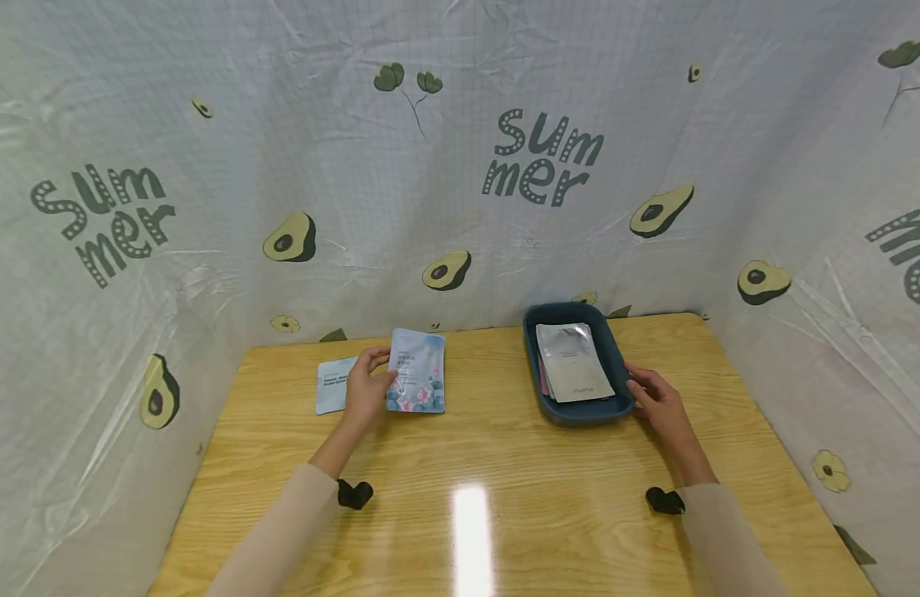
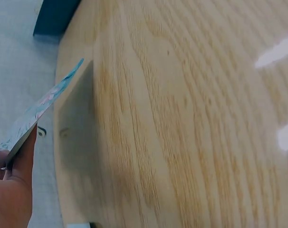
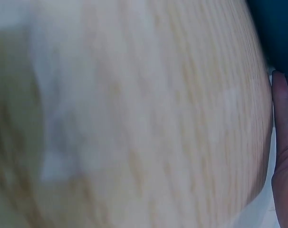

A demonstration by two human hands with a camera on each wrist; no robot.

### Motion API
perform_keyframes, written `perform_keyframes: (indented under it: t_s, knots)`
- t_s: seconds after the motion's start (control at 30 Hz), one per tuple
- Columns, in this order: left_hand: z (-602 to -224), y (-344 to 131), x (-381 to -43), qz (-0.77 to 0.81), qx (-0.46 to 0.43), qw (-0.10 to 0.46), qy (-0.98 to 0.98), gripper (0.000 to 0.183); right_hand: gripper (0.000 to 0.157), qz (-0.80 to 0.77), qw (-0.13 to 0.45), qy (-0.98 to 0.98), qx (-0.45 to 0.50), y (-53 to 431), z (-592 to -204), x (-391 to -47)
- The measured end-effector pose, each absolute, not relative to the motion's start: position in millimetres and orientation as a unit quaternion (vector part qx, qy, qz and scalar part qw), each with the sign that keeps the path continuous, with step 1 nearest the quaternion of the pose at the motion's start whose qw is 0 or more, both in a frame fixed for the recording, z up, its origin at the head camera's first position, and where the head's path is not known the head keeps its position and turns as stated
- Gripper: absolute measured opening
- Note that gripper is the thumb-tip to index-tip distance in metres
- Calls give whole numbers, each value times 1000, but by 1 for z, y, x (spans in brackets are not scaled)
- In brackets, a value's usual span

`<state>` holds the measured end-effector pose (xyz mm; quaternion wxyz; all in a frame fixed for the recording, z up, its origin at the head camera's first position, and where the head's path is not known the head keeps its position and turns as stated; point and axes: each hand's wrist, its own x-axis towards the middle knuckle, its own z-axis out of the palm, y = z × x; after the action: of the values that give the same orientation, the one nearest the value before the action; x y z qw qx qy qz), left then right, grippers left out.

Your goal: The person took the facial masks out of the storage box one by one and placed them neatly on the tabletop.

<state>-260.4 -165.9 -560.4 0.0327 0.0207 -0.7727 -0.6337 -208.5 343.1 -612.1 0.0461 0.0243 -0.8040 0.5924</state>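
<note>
Your left hand pinches floral packet, lower centre-left of head view, raised above table. Your right hand, fingers extended, touches side of blue tray, lower centre-right; silver packet inside.

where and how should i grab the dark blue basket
Probably the right rim of the basket, coming from the right: it stands up as an edge to pinch, the silver packet lies inside, and the right hand touches that side.
</note>
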Motion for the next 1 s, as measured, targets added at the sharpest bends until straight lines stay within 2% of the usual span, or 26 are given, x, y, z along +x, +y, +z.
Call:
perform_keyframes:
  t_s: [0.4, 1.0]
  knots:
    - [-584, -187, -280, -605, 89, 20, -791, 44, 51, 589, 34, -807, 15, 342, -613, -207]
    - [-594, -213, -288, -581, 80, -38, -809, 48, 50, 578, 43, -815, 5, 342, -614, -207]
